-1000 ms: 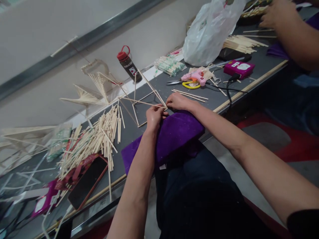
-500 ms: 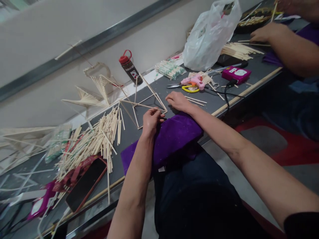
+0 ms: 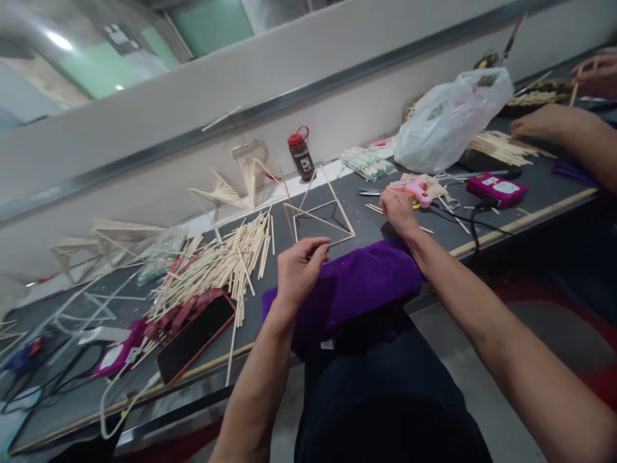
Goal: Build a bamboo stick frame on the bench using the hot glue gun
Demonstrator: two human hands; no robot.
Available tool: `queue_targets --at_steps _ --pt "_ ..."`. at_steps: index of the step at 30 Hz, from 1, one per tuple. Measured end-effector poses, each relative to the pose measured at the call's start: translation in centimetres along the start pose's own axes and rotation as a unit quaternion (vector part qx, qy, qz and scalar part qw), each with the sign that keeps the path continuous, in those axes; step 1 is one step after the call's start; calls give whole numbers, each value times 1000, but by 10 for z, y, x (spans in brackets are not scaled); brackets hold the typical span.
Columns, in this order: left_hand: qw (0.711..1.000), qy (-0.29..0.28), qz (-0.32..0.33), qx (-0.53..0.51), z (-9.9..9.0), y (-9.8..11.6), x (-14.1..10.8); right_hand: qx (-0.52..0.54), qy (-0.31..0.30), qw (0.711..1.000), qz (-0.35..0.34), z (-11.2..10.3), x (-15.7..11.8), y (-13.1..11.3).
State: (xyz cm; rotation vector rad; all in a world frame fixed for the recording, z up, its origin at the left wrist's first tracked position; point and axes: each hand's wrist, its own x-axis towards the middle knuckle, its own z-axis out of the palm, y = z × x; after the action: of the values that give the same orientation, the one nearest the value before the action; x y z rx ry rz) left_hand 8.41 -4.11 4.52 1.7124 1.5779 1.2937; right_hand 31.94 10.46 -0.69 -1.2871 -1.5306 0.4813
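A frame of thin wooden sticks (image 3: 322,224) stands on the dark table in front of me. At its near side is my left hand (image 3: 301,267), fingers loosely bent, thumb apart, nothing visible between them. My right hand (image 3: 399,209) is over the scissors (image 3: 369,192) and beside the pink glue gun (image 3: 420,190). Its fingers curl downward and cover part of the scissors; whether they grip anything is hidden. Several loose sticks (image 3: 375,209) lie by that hand. A purple cloth (image 3: 357,280) drapes below both hands, over the table edge and my lap.
Left of the frame lies a heap of sticks (image 3: 231,257), with a phone (image 3: 196,337) nearer the edge. A bottle (image 3: 301,157) and a plastic bag (image 3: 448,122) stand behind. A magenta box (image 3: 497,190) trails a cable. Another person's hand (image 3: 540,121) is at far right.
My left hand has come away from the stick frame's near corner. My right hand has moved right and away from me, to the scissors and glue gun. The camera view has shifted.
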Motion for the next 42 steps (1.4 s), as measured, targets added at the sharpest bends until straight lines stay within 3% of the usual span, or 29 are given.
queue_targets --at_steps 3,7,15,17,22,31,39,42 --pt "995 88 31 -28 -29 11 13 36 11 999 12 3 -3 0" --pt "983 152 48 -85 -56 9 50 90 -12 995 28 6 -2 -3" --pt "965 172 27 -197 -49 -19 114 139 -34 987 -70 18 47 -31" --pt "972 147 10 -185 -51 -27 123 153 -35 986 -59 28 61 -42" --pt "992 5 -36 -120 -61 -28 143 204 -51 978 5 57 82 -61" --pt "989 -145 17 -23 -53 -9 182 183 -82 979 -32 86 99 -52" --pt "981 -193 7 -34 -37 -14 201 195 -91 976 -38 90 98 -52" --pt "981 -185 15 -54 -31 -19 203 191 -92 977 -39 92 97 -51"
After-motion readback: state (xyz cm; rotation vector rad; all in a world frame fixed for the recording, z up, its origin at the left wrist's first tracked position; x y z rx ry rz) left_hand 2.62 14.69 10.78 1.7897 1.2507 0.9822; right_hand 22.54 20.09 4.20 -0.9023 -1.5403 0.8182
